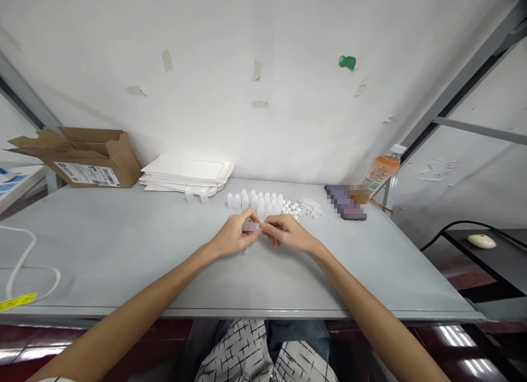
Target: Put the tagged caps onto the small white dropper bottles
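Translucent plastic tube-shaped bottle (249, 226) pinched in fingers of your left hand (231, 235); your right hand (291, 232), fingers narrow at its end, can't tell if gripping; white plastic bottles (254, 196) stand behind.

Seen from the wearer's own head, behind and above the near edge of a grey table (123, 250), a single wide view faces forward and down; the left hand (233, 235) and right hand (289, 232) fall mid-frame, both forearms (144, 306) running in from the lower corners at close range; the white wall (296, 31) fills the upper half, patterned clothing (242, 352) over the lap the bottom edge.
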The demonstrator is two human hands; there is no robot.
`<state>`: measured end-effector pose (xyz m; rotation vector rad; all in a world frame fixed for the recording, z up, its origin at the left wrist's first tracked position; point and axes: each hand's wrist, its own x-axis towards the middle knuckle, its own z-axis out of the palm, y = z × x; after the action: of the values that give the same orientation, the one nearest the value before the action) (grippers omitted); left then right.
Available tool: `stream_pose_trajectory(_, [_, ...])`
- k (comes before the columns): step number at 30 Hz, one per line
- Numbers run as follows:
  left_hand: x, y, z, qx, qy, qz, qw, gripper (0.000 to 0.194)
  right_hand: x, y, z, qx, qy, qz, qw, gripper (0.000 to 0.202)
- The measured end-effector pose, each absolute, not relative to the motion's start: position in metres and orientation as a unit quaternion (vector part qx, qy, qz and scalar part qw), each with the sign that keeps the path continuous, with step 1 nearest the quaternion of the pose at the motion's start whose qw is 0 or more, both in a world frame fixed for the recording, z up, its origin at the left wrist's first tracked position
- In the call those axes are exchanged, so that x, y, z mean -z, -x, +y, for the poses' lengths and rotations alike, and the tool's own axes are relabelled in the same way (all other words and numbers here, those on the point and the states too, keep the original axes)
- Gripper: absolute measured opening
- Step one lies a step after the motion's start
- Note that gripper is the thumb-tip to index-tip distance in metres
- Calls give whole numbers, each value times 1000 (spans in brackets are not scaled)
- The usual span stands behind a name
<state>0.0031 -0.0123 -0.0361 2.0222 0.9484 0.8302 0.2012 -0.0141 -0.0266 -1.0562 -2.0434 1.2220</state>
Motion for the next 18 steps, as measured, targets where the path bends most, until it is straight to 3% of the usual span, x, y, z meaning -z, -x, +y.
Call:
stream_pose_trajectory(12, [35,-2,-11,-342,-790,360,359,14,26,-199,-15,-489,397,-726,276,47])
stream_pose_trajectory(18, [36,-1,-9,-344,-795,356,350,12,26,-199,-16,-441,399,-752,284,32])
